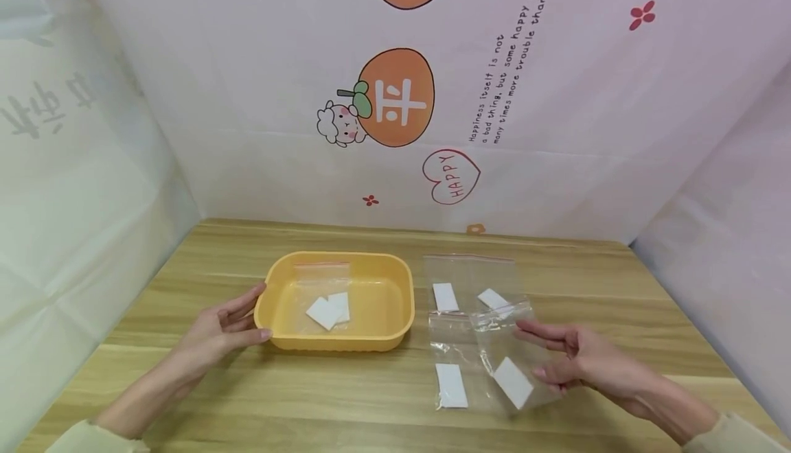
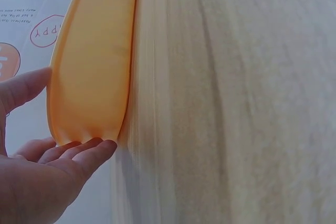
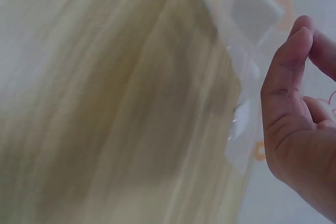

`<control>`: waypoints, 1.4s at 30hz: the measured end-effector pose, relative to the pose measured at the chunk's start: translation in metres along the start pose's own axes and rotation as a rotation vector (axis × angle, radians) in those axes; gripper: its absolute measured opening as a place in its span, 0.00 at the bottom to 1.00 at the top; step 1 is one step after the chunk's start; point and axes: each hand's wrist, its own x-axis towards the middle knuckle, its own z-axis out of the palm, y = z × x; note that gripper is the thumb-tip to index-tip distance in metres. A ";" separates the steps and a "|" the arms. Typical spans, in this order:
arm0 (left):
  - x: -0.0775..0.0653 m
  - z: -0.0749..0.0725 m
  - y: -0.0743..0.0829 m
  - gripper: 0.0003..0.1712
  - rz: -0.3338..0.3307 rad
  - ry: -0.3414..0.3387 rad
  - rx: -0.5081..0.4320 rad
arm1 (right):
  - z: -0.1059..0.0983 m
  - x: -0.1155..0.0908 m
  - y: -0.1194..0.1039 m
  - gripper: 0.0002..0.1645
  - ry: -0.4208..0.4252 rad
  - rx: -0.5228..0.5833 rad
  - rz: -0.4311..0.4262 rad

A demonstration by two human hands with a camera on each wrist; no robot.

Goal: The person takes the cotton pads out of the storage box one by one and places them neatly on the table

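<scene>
My left hand (image 1: 216, 336) holds the left end of a yellow plastic tray (image 1: 371, 302), thumb and fingers spread around its rim and side. The left wrist view shows the fingertips (image 2: 107, 146) against the tray's end. Inside lies a clear zip bag (image 1: 321, 276) with two white pieces (image 1: 324, 314). At the right, my right hand (image 1: 581, 357) is at the edge of a tilted clear zip bag (image 1: 500, 340) holding a white piece (image 1: 513, 383), seemingly pinching it. In the right wrist view, the thumb hides the contact.
Other clear zip bags, each with a flat white piece, lie beside the tray: one at the near left (image 1: 452, 386), two behind (image 1: 445, 297). All rest on a wood-grain table (image 1: 346, 398). A printed cloth (image 1: 278, 178) hangs behind, with pale cloth at both sides.
</scene>
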 end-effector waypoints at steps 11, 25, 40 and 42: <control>0.002 0.001 0.004 0.53 0.003 0.000 -0.008 | -0.006 -0.004 0.012 0.51 0.062 -0.142 0.006; 0.002 0.001 0.003 0.53 0.002 0.004 -0.028 | -0.005 -0.002 0.025 0.54 0.138 -0.380 -0.124; 0.001 0.001 0.002 0.53 -0.002 0.007 -0.027 | 0.002 -0.003 0.033 0.51 0.316 -0.773 -0.142; 0.000 0.001 0.002 0.53 -0.001 0.008 -0.025 | 0.004 -0.001 0.035 0.48 0.324 -0.845 -0.162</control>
